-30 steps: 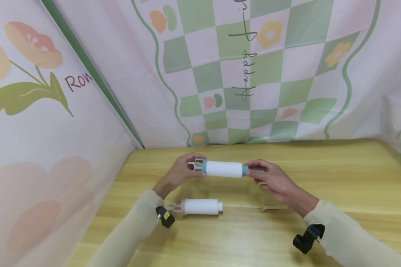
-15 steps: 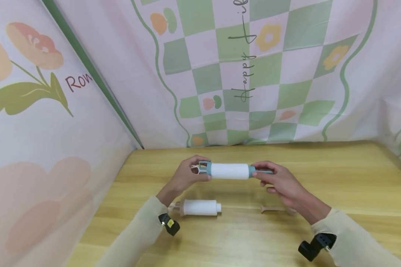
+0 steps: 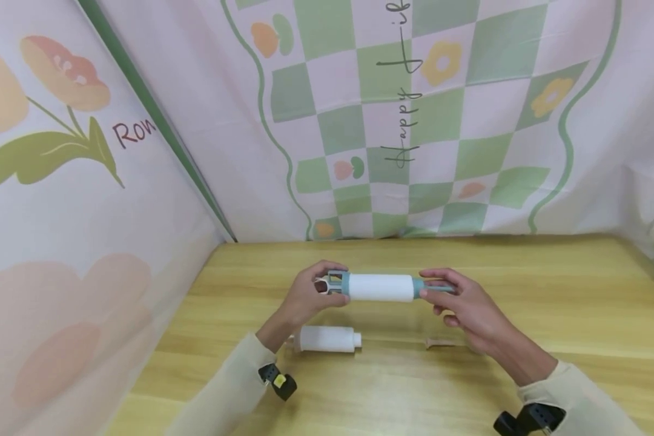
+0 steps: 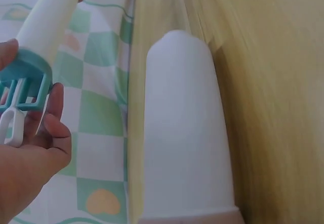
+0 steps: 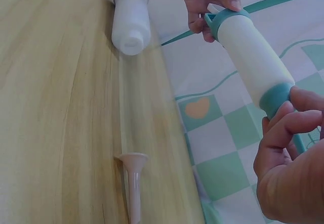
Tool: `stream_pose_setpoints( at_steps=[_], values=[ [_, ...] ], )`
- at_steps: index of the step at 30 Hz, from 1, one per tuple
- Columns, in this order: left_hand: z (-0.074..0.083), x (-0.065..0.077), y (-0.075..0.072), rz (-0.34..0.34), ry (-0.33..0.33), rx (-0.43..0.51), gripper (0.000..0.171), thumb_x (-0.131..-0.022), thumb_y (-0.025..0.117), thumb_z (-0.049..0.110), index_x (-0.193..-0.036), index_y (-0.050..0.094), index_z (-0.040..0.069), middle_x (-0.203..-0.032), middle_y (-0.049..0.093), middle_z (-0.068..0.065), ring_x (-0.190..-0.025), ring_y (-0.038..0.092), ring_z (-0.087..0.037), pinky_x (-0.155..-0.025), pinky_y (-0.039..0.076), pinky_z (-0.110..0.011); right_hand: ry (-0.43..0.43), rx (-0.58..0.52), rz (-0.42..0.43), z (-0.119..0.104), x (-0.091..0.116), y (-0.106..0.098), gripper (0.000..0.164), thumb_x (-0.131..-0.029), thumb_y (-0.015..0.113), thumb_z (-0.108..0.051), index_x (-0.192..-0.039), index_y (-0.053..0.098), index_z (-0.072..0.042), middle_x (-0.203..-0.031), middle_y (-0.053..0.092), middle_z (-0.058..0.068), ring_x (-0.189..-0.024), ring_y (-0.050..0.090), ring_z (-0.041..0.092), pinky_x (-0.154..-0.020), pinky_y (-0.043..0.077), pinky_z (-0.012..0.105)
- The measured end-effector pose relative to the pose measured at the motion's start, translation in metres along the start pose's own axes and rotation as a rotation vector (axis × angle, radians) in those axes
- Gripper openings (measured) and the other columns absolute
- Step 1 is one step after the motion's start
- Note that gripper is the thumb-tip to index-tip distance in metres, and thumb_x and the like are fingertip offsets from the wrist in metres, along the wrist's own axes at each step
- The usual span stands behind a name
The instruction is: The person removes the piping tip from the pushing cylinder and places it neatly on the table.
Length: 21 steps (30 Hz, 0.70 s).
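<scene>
A white syringe-like tube (image 3: 381,287) with teal ends is held level above the table between both hands. My left hand (image 3: 300,298) grips its teal cage end (image 4: 23,75), with the thumb and fingers on opposite sides; a white loop (image 4: 12,125) sticks out of that cage. At the other end, my right hand (image 3: 471,307) pinches the teal collar (image 5: 276,98), from which a thin teal stem (image 3: 440,289) runs back along the fingers. Below them a second white tube (image 3: 327,339) lies on its side, its pinkish end partly hidden by my left wrist.
A pinkish stem with a flared end (image 5: 134,161) lies on the wooden table (image 3: 392,387), partly behind my right hand in the head view. A checkered cloth (image 3: 384,200) hangs at the table's back edge, and a floral cloth (image 3: 87,224) hangs on the left.
Both hands have carried the teal-ended tube a little to the right and toward me. Its teal ends stay in the same grips, and the things on the table have not moved.
</scene>
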State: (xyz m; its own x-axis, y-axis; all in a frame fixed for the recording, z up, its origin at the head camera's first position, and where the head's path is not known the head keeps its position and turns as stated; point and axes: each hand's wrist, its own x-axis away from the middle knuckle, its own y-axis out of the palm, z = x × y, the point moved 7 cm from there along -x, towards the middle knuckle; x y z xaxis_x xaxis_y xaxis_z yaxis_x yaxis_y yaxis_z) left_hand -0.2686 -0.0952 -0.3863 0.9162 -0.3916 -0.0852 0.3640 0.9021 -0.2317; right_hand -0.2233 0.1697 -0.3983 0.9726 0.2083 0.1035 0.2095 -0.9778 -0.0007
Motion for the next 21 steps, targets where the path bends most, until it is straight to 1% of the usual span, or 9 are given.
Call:
stream_pose_setpoints(
  at_steps=[5, 8, 10, 12, 15, 19, 21],
  values=[
    [0.001, 0.005, 0.004, 0.026, 0.014, -0.047, 0.050, -0.077, 0.083, 0.004, -0.123, 0.066, 0.013, -0.106, 0.064, -0.009, -0.082, 0.061, -0.020, -0.067, 0.054, -0.029, -0.011, 0.040, 0.028, 0.001, 0.005, -0.002, 0.058, -0.098, 0.067, -0.022, -0.145, 0.041, 0.000, -0.128, 0.055, 0.013, -0.082, 0.057, 0.019, -0.059, 0.047, 0.026],
    [0.001, 0.009, 0.005, 0.042, 0.028, -0.064, 0.051, -0.076, 0.083, 0.005, -0.123, 0.066, 0.015, -0.107, 0.064, -0.008, -0.080, 0.060, -0.020, -0.066, 0.053, -0.029, -0.018, 0.071, 0.036, 0.001, 0.008, -0.002, 0.060, -0.097, 0.068, -0.023, -0.146, 0.040, 0.000, -0.132, 0.052, 0.018, -0.086, 0.058, 0.021, -0.066, 0.052, 0.029],
    [0.001, 0.011, 0.007, 0.047, 0.038, -0.063, 0.051, -0.077, 0.083, 0.006, -0.124, 0.065, 0.014, -0.110, 0.063, -0.009, -0.080, 0.060, -0.020, -0.066, 0.053, -0.029, -0.022, 0.083, 0.031, 0.001, 0.009, -0.002, 0.061, -0.099, 0.065, -0.024, -0.147, 0.038, 0.000, -0.132, 0.050, 0.020, -0.089, 0.058, 0.022, -0.068, 0.053, 0.031],
    [0.001, 0.013, 0.008, 0.046, 0.047, -0.058, 0.051, -0.077, 0.083, 0.005, -0.124, 0.065, 0.012, -0.113, 0.063, -0.009, -0.081, 0.060, -0.021, -0.066, 0.053, -0.030, -0.023, 0.089, 0.022, 0.001, 0.011, -0.001, 0.061, -0.101, 0.062, -0.026, -0.148, 0.036, 0.001, -0.130, 0.049, 0.021, -0.090, 0.057, 0.023, -0.069, 0.053, 0.032],
    [-0.001, 0.015, 0.010, 0.048, 0.051, -0.057, 0.050, -0.077, 0.084, 0.005, -0.124, 0.065, 0.013, -0.116, 0.063, -0.008, -0.080, 0.061, -0.021, -0.065, 0.054, -0.031, -0.018, 0.090, 0.016, 0.001, 0.011, -0.001, 0.060, -0.103, 0.057, -0.031, -0.148, 0.035, 0.002, -0.125, 0.051, 0.019, -0.090, 0.058, 0.024, -0.069, 0.053, 0.033],
    [-0.003, 0.017, 0.012, 0.054, 0.060, -0.064, 0.050, -0.077, 0.084, 0.005, -0.122, 0.067, 0.016, -0.116, 0.063, -0.006, -0.079, 0.061, -0.021, -0.065, 0.053, -0.031, -0.005, 0.101, 0.028, 0.001, 0.010, -0.001, 0.060, -0.104, 0.054, -0.038, -0.144, 0.039, 0.005, -0.113, 0.060, 0.015, -0.085, 0.062, 0.026, -0.067, 0.054, 0.032],
    [-0.003, 0.018, 0.012, 0.054, 0.072, -0.072, 0.050, -0.077, 0.084, 0.005, -0.122, 0.066, 0.016, -0.116, 0.063, -0.006, -0.079, 0.061, -0.022, -0.065, 0.053, -0.031, 0.004, 0.103, 0.028, 0.002, 0.009, 0.000, 0.059, -0.104, 0.053, -0.039, -0.140, 0.042, 0.007, -0.105, 0.064, 0.013, -0.081, 0.063, 0.023, -0.065, 0.053, 0.030]
  ],
)
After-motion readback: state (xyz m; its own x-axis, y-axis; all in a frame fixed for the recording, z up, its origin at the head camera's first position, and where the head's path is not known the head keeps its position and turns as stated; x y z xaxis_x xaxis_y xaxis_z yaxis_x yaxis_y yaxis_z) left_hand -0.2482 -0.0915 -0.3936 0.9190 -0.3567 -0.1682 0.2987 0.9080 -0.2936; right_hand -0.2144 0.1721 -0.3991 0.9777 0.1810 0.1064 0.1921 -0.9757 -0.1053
